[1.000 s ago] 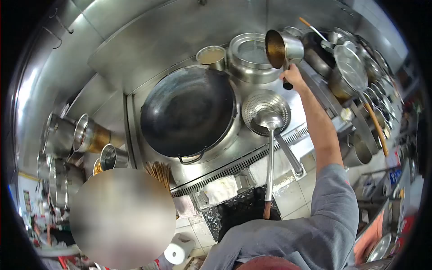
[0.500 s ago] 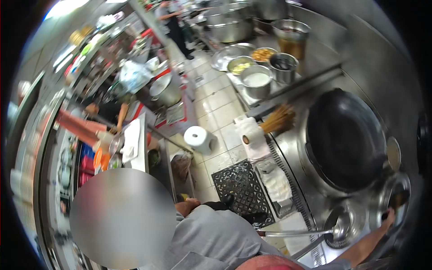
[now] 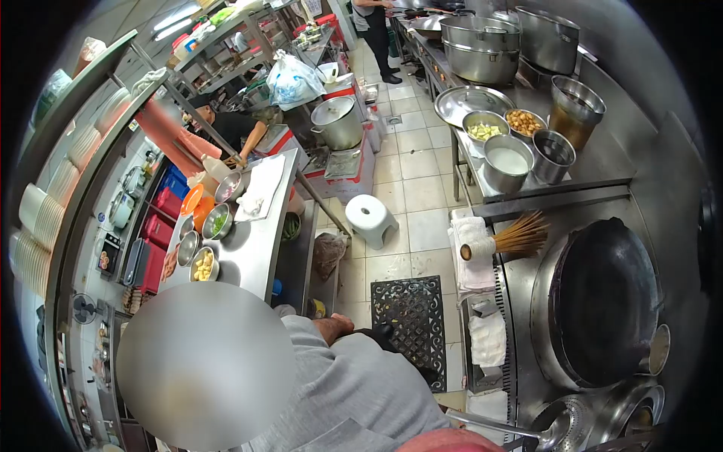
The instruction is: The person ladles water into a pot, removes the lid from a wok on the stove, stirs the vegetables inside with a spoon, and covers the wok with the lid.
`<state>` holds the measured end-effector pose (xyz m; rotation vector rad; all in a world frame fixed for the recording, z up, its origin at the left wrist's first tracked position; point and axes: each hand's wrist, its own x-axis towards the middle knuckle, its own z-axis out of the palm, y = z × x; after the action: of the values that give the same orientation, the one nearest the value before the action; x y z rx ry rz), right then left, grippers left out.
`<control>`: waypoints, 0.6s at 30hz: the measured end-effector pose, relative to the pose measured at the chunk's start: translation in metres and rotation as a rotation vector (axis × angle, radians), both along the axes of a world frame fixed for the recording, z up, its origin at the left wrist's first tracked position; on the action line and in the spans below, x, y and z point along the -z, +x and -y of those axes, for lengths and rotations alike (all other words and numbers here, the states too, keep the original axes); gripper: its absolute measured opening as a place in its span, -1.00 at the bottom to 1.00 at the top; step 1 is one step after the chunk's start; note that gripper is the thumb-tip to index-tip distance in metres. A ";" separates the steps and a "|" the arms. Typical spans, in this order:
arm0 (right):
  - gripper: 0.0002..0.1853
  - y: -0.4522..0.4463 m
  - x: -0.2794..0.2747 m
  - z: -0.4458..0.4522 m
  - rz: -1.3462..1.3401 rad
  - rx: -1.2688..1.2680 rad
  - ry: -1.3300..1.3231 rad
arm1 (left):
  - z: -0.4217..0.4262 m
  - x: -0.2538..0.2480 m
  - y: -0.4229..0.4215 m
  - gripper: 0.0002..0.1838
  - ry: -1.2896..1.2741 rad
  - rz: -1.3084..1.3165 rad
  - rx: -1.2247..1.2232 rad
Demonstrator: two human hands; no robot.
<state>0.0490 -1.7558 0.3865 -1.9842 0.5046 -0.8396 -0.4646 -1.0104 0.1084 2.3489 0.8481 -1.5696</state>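
Note:
My left hand (image 3: 338, 325) is low beside my grey shirt, at the edge of the floor mat; its fingers are too small to make out. My right hand is out of view. At the bottom right, a long-handled ladle (image 3: 556, 431) rests against a perforated strainer (image 3: 578, 423). Beside them are round metal bowls (image 3: 649, 399). A large black wok (image 3: 606, 301) sits on the steel range to the right. A bamboo wok brush (image 3: 516, 235) lies across a folded white towel (image 3: 472, 280) on the range's front edge.
Metal pots of white liquid (image 3: 508, 160) and dark liquid (image 3: 553, 154) stand beyond the wok. A white stool (image 3: 370, 220) and black mat (image 3: 410, 324) are on the floor. Bowls of food (image 3: 203, 264) line the left counter (image 3: 252, 248). A co-worker (image 3: 233, 132) leans behind it.
The view has swung, so the wok and pots sit lower and further right. My right hand, earlier by the bowls at lower right, has left the view. The ladle still lies by the strainer.

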 end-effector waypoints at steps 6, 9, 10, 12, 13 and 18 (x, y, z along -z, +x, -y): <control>-0.74 -0.094 -0.102 -0.164 0.293 -0.052 0.026 | -0.041 -0.001 0.005 -0.65 -0.082 0.022 0.055; -0.71 -0.132 -0.123 -0.248 0.374 -0.171 0.090 | -0.078 -0.002 0.006 -0.65 -0.122 0.096 -0.013; -0.73 -0.145 -0.123 -0.269 0.412 -0.339 0.000 | -0.095 0.005 0.005 -0.63 -0.129 0.122 -0.020; -0.72 -0.170 -0.129 -0.340 0.442 -0.324 0.068 | -0.130 0.028 0.005 -0.60 -0.150 0.155 -0.016; -0.71 -0.184 -0.130 -0.386 0.455 -0.278 0.254 | -0.154 0.043 0.011 -0.59 -0.159 0.276 -0.082; -0.18 -0.199 -0.102 -0.552 0.154 -0.489 0.254 | -0.251 0.015 0.048 -0.59 -0.191 0.650 -0.261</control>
<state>-0.1498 -1.2034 0.4884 -1.6879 0.0244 -0.5799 -0.4170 -0.7594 0.0938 2.2682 0.7588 -0.6764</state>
